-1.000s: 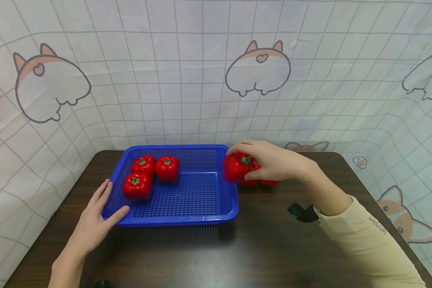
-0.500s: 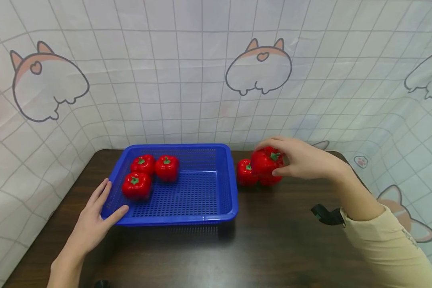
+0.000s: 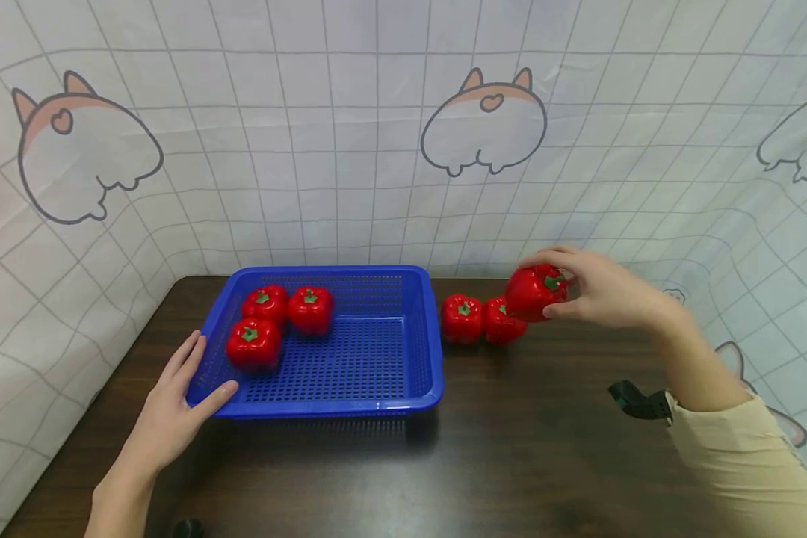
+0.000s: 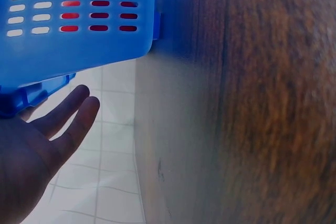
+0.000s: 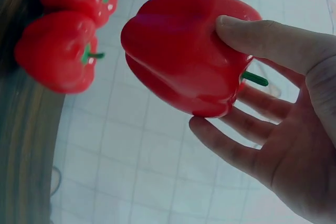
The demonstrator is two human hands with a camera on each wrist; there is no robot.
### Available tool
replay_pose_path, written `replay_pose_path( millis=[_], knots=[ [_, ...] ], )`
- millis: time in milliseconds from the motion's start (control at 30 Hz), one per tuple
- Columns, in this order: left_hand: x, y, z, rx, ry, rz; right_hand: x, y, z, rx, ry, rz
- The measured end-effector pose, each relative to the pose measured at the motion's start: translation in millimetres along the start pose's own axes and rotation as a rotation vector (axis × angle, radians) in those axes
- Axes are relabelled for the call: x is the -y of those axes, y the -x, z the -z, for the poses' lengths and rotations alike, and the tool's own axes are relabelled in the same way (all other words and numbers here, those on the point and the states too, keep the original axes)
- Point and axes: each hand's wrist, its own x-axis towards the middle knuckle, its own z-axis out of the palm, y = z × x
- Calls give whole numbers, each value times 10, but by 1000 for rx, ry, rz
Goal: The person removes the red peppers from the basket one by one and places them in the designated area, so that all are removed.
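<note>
My right hand [image 3: 601, 288] grips a red bell pepper [image 3: 534, 293] between thumb and fingers. In the right wrist view this bell pepper [image 5: 184, 51] is off the table, its green stem towards the palm. Just left of it, two more red bell peppers [image 3: 462, 320] sit side by side on the table. My left hand [image 3: 168, 415] rests against the left rim of the blue plastic basket [image 3: 350, 407], thumb and fingers extended. Inside the basket's left part stand three red bell peppers [image 3: 254, 344]. The left wrist view shows the basket's slotted wall [image 4: 68, 51] above the straight fingers.
The dark wooden table [image 3: 498, 463] ends at a white grid-patterned cloth [image 3: 309, 149] with cartoon dogs behind and at the sides. A black strap [image 3: 639, 401] sticks out at the right sleeve. Near the front edge lies a small black object [image 3: 188, 529].
My right hand has carried the bell pepper rightward from the basket's right edge, past the two on the table, which now show fully. My left hand has stayed at the basket.
</note>
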Motion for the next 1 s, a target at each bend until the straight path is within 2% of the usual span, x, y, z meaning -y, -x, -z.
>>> replay_pose_path(
  millis=[167, 433, 567, 800, 1000],
  knots=[
    [16, 19, -14, -2, 4, 4, -152, 65, 32, -23, -15, -43],
    [-1, 10, -19, -1, 11, -6, -360, 133, 89, -32, 22, -148],
    [0, 10, -22, -1, 11, -6, -468, 142, 86, -13, 39, -150],
    [5, 10, -18, -7, 15, -9, -610, 125, 20, 24, -29, -184],
    [9, 2, -16, -9, 3, -7, -731, 62, -86, 51, -31, -177]
  ],
)
